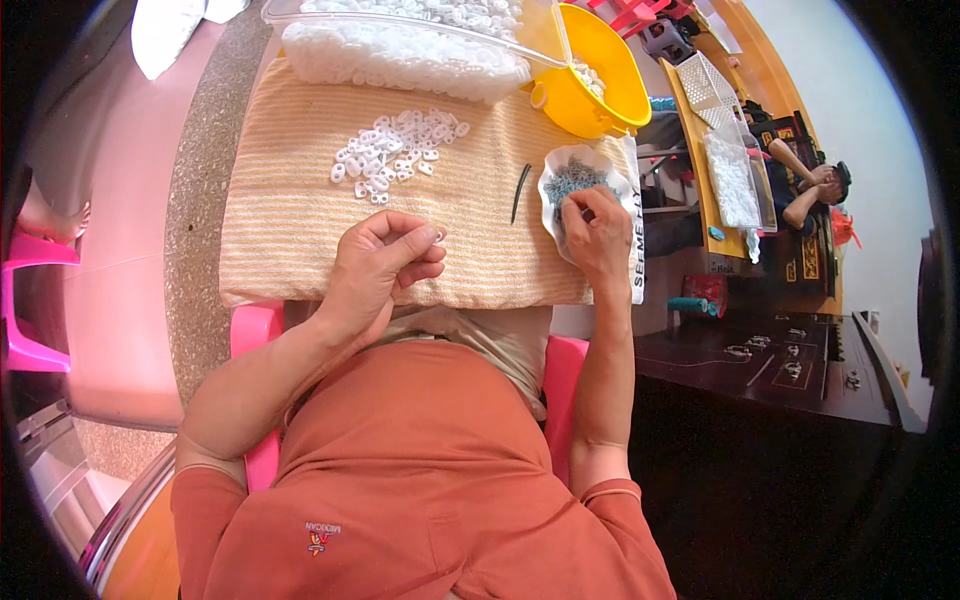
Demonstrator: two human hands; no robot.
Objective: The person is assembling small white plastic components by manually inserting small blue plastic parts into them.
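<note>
My left hand [385, 262] is closed in a pinch above the near part of the striped cloth. Between thumb and forefinger sits a small white plastic piece [439, 236], mostly covered by the fingertips. My right hand [598, 232] dips into a white wavy-rimmed dish [548, 190] of small grey-blue metal parts [575, 176], perhaps screws. Its fingers are drawn together, and whatever they grip is hidden. Beyond my left hand lies a loose heap of white plastic pieces with holes [385, 150]. A thin black stick [521, 193] rests left of the dish.
A clear tub [400, 62] full of white pieces stands at the table's far edge, beside a yellow basin [570, 100]. The striped cloth [290, 190] covers the table. At right, another person [815, 190] sits near a tray of white pieces [733, 180]. A pink stool [35, 300] stands left.
</note>
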